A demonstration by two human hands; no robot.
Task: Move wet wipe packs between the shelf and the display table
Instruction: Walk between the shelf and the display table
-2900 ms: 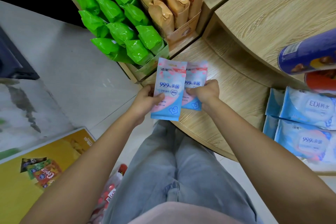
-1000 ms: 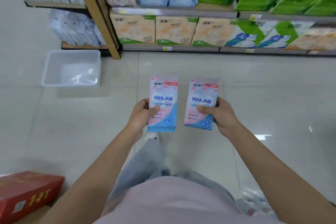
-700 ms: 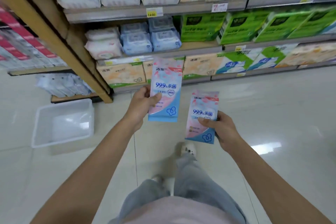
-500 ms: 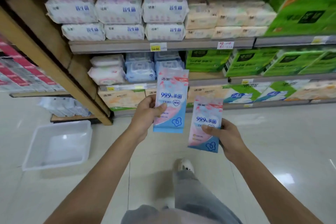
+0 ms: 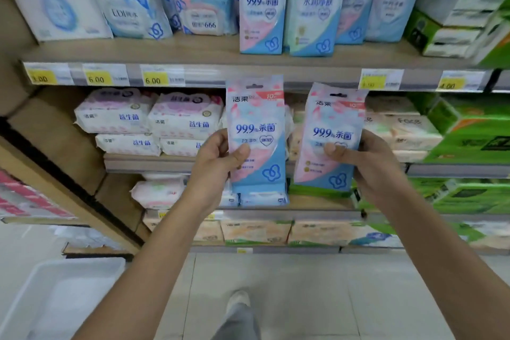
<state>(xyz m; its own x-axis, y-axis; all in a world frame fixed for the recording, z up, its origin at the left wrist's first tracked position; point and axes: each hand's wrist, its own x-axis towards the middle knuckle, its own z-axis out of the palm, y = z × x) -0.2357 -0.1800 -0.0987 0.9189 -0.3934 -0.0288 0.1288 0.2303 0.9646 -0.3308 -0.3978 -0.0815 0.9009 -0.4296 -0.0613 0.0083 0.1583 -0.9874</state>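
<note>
My left hand (image 5: 218,160) grips a pink-and-blue wet wipe pack (image 5: 258,119) by its lower left edge, thumb across the front. My right hand (image 5: 369,163) holds a second matching wet wipe pack (image 5: 332,119) by its right side. Both packs stand upright in front of the wooden shelf (image 5: 193,50), just below its top board. On that board stands a row of upright wipe packs, the leftmost a matching pack (image 5: 262,5), directly above my left hand's pack.
Flat white wipe bundles (image 5: 149,119) fill the middle shelf at left, green tissue boxes (image 5: 469,130) at right. Yellow price tags (image 5: 96,78) line the shelf edge. A white plastic bin (image 5: 58,298) sits on the tiled floor at lower left. My foot (image 5: 238,301) is below.
I have come up close to the shelf and both hands have lifted the packs from waist height to just under the top board. The grips are unchanged.
</note>
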